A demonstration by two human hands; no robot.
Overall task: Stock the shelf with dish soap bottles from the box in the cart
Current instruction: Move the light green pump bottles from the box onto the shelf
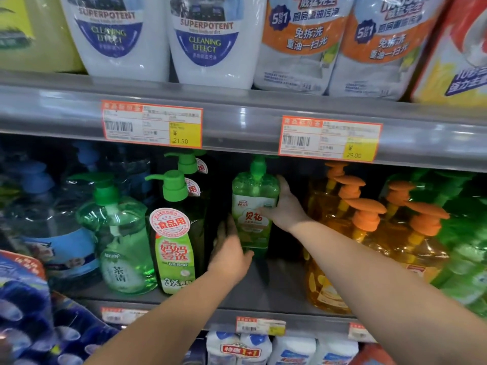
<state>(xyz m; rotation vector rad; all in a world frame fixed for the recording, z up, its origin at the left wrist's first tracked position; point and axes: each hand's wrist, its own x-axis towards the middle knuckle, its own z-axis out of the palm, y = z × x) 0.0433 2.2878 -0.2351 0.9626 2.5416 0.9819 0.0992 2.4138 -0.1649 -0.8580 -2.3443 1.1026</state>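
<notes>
A green dish soap bottle with a green pump stands upright deep in a gap on the middle shelf. My right hand grips its right side, thumb across the white label. My left hand holds the bottle's lower left side, thumb under its base edge. The box and the cart are out of view.
Left of the gap stand dark green pump bottles and a round light green one. Orange pump bottles fill the right side. The upper shelf rail with price tags hangs close overhead. Blue bottles sit at far left.
</notes>
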